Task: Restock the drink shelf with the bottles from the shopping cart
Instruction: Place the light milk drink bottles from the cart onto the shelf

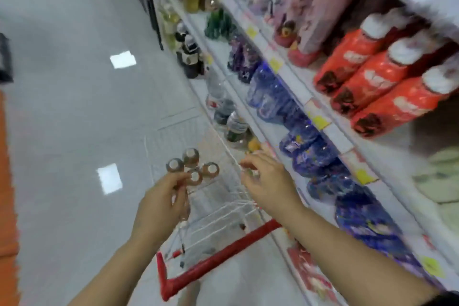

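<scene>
White multi-tier drink shelf (pixel 295 83) at right carried red white-capped bottles (pixel 372 74) above and blue bottles (pixel 270 97) below. White wire shopping cart with red handle (pixel 218 258) held four brown clear-plastic bottles with white caps (pixel 191 156), clustered. Left hand (pixel 159 208): fingers gripped the nearest brown bottle (pixel 195 177). Right hand (pixel 268 181) at the cart's right rim, fingers curled; too blurred to tell whether it held anything.

Dark sleeve (pixel 450 297), right arm (pixel 347 256)

Head-worn wide view, tilted down over cart (pixel 218 256), shelf (pixel 387 154) at right
</scene>
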A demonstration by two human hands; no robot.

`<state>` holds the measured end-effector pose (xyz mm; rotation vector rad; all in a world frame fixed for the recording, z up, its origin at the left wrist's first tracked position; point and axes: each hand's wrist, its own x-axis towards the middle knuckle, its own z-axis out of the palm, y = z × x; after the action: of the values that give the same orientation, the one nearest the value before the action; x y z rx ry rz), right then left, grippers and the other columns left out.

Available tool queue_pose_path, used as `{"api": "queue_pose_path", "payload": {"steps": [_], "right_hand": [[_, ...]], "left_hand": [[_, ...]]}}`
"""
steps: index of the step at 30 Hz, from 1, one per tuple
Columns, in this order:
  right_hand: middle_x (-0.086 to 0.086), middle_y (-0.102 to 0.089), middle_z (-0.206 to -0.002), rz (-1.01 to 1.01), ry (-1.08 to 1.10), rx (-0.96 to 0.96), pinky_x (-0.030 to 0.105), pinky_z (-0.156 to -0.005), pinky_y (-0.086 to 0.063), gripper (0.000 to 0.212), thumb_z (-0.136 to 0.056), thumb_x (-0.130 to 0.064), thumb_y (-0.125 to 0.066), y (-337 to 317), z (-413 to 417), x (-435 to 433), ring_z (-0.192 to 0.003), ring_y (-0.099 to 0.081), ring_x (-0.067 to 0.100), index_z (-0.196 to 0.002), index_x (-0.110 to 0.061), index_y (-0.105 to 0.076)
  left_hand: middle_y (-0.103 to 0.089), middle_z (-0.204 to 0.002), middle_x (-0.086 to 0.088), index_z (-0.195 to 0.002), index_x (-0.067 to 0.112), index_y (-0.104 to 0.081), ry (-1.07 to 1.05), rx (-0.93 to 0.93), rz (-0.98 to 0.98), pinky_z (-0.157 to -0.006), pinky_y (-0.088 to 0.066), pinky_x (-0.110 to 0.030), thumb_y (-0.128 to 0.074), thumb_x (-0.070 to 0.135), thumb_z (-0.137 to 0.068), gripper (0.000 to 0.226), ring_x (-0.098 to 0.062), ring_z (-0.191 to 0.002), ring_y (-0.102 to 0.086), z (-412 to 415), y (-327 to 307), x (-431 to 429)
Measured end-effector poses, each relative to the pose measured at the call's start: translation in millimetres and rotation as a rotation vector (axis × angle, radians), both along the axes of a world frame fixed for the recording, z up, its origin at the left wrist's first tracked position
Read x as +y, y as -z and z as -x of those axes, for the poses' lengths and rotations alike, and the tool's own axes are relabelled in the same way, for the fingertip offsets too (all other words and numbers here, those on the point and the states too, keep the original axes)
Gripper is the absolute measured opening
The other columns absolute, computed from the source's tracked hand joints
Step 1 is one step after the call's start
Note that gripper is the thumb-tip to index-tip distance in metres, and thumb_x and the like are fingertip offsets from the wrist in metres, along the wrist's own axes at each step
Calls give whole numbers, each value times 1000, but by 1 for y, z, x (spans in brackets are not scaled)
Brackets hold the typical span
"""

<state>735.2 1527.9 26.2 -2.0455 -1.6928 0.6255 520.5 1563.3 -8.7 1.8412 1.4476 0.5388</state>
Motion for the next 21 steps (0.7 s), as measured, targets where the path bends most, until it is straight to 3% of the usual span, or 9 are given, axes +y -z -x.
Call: {"api": "queue_pose_path", "payload": {"steps": [2,5,7,10,14,17,21], "right_hand": [[5,-63,-103,140,-76,7,37,-85,-48,23,-84,-16,-57,46,19,22,-98,-58,24,-106,-16,-63],[7,-56,-122,339,-164,-15,35,-92,-44,29,-90,-18,-54,109,47,51,-111,-53,24,-118,-13,-59],[8,-52,-127,448,-177,-32,33,-89,-45,32,-91,-20,-53,146,61,66,-111,-53,24,-122,-14,-56],[6,-44,-134,523,-152,-32,33,-89,-44,43,-88,-23,-58,201,73,83,-111,-52,25,-130,-18,-49],[6,-27,-146,551,-135,-24,33,-94,-41,64,-85,-15,-60,263,78,99,-117,-49,29,-142,-20,-33],[10,-34,-143,483,-101,32,38,-94,-45,58,-82,-10,-63,299,79,107,-115,-50,32,-135,-17,-42],[11,-53,-117,317,-88,51,36,-83,-46,33,-76,-9,-71,318,80,117,-102,-54,31,-107,-9,-59]], "left_hand": [[-62,-97,15,-107,23,-65,-66,75,74,-73,-42,-21,-57,10,-89,23,-10,-90,-60,31,37,-3],[-62,-106,11,-112,24,-62,-135,160,186,-82,-42,-25,-56,13,-90,25,-13,-103,-59,63,89,-3],[-58,-119,7,-117,24,-59,-118,217,235,-89,-37,-23,-54,17,-91,27,-14,-112,-54,73,121,-2],[-48,-133,9,-125,27,-54,-93,269,294,-91,-29,-15,-52,22,-93,32,-10,-120,-47,75,160,1],[-41,-136,10,-127,27,-53,-122,222,345,-91,-26,-9,-51,21,-94,33,-4,-119,-45,73,189,-1],[-42,-133,11,-125,26,-55,-146,191,340,-91,-26,-7,-51,19,-94,32,-2,-117,-45,73,201,-4],[-40,-132,12,-123,29,-55,-165,190,360,-86,-27,-6,-51,22,-94,30,6,-102,-39,68,207,-4]]}}
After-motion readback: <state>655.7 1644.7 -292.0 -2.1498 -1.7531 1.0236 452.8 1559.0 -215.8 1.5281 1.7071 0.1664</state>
